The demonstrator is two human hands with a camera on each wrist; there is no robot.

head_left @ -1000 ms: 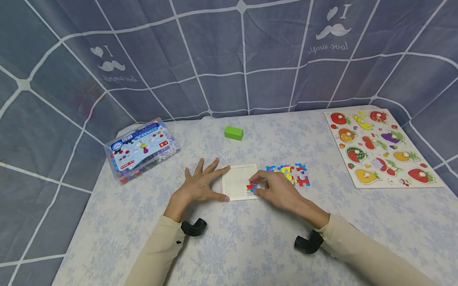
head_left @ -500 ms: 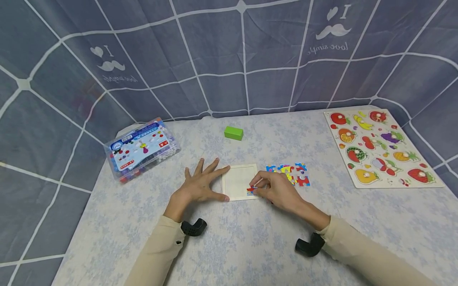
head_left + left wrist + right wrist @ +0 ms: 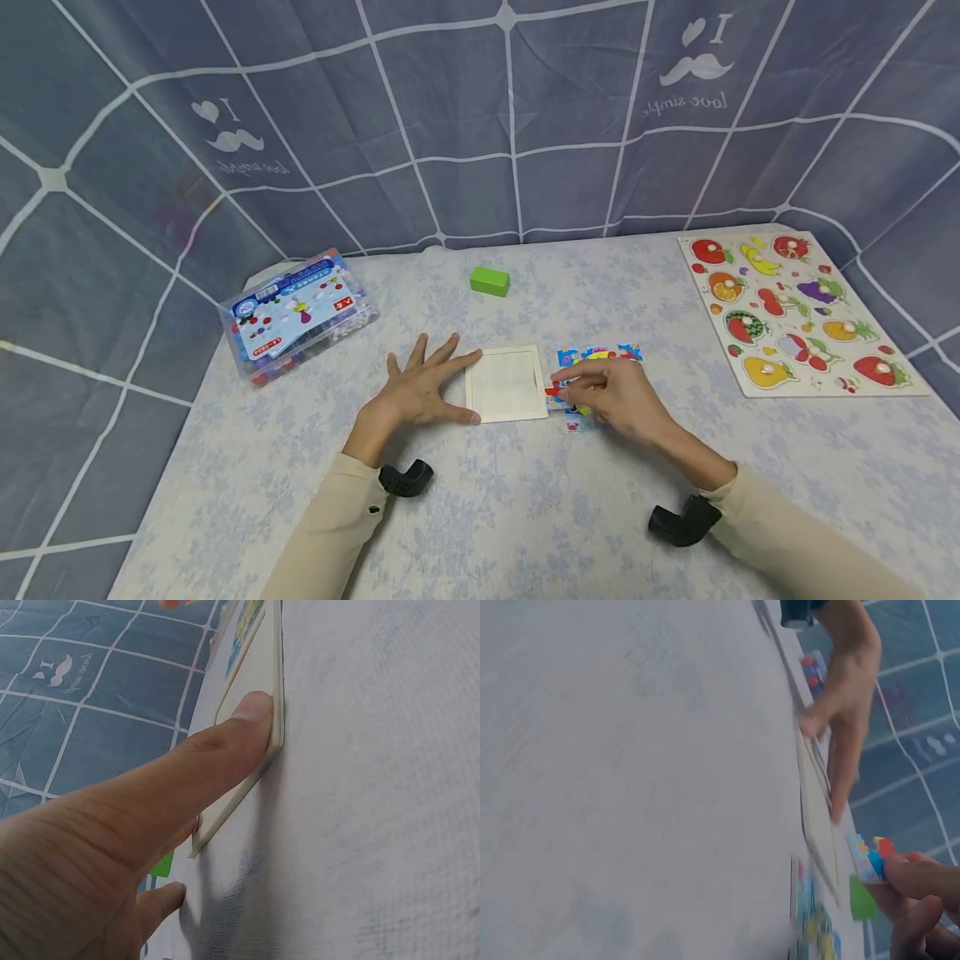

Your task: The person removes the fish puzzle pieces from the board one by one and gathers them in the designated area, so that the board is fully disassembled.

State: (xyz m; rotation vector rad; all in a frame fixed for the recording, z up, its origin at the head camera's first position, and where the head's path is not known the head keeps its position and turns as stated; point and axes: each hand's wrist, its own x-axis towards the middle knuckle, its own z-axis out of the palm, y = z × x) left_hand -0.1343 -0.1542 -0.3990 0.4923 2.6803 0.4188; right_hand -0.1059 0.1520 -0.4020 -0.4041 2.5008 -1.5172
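Note:
A shallow pale wooden puzzle tray [image 3: 504,383] lies flat on the table, its inside bare. My left hand [image 3: 416,392] spreads its fingers at the tray's left side, with thumb and index fingertips resting on the rim; the left wrist view shows the thumb [image 3: 251,712] pressing the edge. Just off the tray's right rim, my right hand [image 3: 618,400] pinches a jigsaw piece [image 3: 865,859], blue with red and yellow, between thumb and fingers. It appears raised above the table in the right wrist view. Below and behind that hand lie several colourful jigsaw pieces [image 3: 630,351], partly covered.
A green block [image 3: 490,282] sits behind the tray. At the back left is a clear plastic box [image 3: 300,312] with a printed blue label. A fruit peg-puzzle board [image 3: 802,312] lies at the right. Grid-patterned cloth [image 3: 465,108] hangs behind the table.
My right hand has lifted the jigsaw piece out of the tray's lower right corner and carried it right, past the rim. My left hand has stayed in place.

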